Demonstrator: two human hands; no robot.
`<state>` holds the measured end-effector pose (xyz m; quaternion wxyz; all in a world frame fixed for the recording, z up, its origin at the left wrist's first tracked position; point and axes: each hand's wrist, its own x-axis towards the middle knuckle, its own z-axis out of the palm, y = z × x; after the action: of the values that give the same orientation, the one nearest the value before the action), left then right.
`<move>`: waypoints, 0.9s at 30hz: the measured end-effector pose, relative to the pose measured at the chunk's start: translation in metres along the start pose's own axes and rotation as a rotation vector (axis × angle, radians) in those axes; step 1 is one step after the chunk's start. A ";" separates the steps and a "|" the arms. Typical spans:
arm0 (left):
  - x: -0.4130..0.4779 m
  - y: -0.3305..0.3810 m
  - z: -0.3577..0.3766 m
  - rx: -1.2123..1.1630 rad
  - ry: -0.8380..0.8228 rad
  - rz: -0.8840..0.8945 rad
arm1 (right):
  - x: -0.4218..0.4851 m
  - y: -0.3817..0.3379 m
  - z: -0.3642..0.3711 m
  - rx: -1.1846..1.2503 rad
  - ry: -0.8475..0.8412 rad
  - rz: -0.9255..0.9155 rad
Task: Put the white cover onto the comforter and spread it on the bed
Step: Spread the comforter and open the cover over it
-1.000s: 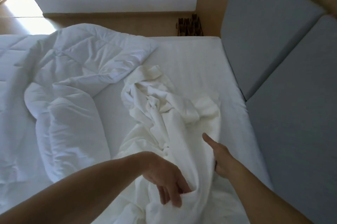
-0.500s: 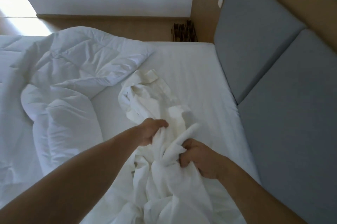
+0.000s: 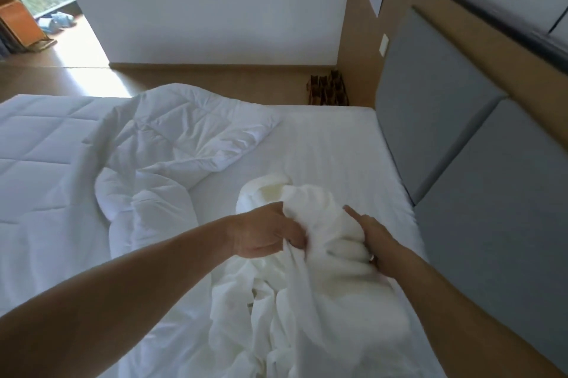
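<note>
Cover: the crumpled cream-white fabric cover [image 3: 307, 291] lies heaped on the near right part of the bed, at 5 o'clock in the view. Its upper bunch is gathered between the two hands and looks blurred.
Left hand: the left hand [image 3: 264, 233] comes in from 8 o'clock. Its fingers are curled tight round a fold on the cover's left side, knuckles up.
Right hand: the right hand [image 3: 379, 244] comes in from 4 o'clock and lies against the cover's right side. The forefinger is straight and points to 11 o'clock. Cloth hides the other fingers, so whether they clasp the cover cannot be told.
Comforter: the puffy white quilted comforter [image 3: 184, 137] is rumpled and folded over itself at 10 o'clock from the cover. It sits just beside the cover, without plain contact.
Bed: the wide mattress in a white striped sheet [image 3: 332, 144] shows bare at 12 o'clock from the hands.
Headboard: the grey padded rectangular panels [image 3: 436, 107] run along the bed's edge at 2 o'clock, set in a tan wooden frame.
Floor: the brown wooden floor [image 3: 215, 85] passes beyond the bed at 12 o'clock, below a plain white wall [image 3: 199, 2].
Corner: a small dark brown object [image 3: 327, 90] stands on the floor at 1 o'clock. It is too small to identify.
</note>
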<state>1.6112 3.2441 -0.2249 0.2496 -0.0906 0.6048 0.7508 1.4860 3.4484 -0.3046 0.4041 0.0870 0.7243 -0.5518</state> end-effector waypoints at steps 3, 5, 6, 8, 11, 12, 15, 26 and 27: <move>-0.019 -0.014 -0.004 0.035 -0.071 -0.126 | -0.007 0.021 0.020 0.065 -0.272 0.127; -0.028 -0.034 -0.009 0.102 -0.108 -0.264 | -0.015 0.033 0.028 0.019 -0.360 0.158; -0.032 -0.043 -0.012 0.165 -0.140 -0.354 | -0.014 0.034 0.029 -0.025 -0.340 0.130; -0.036 -0.056 -0.021 0.394 -0.178 -0.523 | -0.014 0.017 0.031 -0.175 -0.185 0.000; -0.036 -0.047 -0.039 0.776 -0.148 -0.681 | -0.030 -0.039 0.029 -0.200 -0.015 -0.273; -0.035 -0.037 -0.047 0.808 -0.068 -0.668 | -0.041 -0.062 0.029 -0.151 -0.010 -0.370; -0.033 0.008 -0.067 0.721 0.321 -0.389 | -0.083 -0.127 0.031 -0.038 -0.137 -0.647; -0.026 0.079 -0.006 1.086 0.068 0.108 | -0.162 -0.164 0.027 0.057 -0.687 -0.698; -0.026 0.079 -0.004 1.088 0.075 0.118 | -0.164 -0.165 0.019 0.072 -0.659 -0.713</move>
<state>1.5944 3.2220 -0.1468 0.1963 0.0591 0.9183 0.3386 1.5085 3.4225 -0.0740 0.3946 -0.3321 0.5230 -0.6786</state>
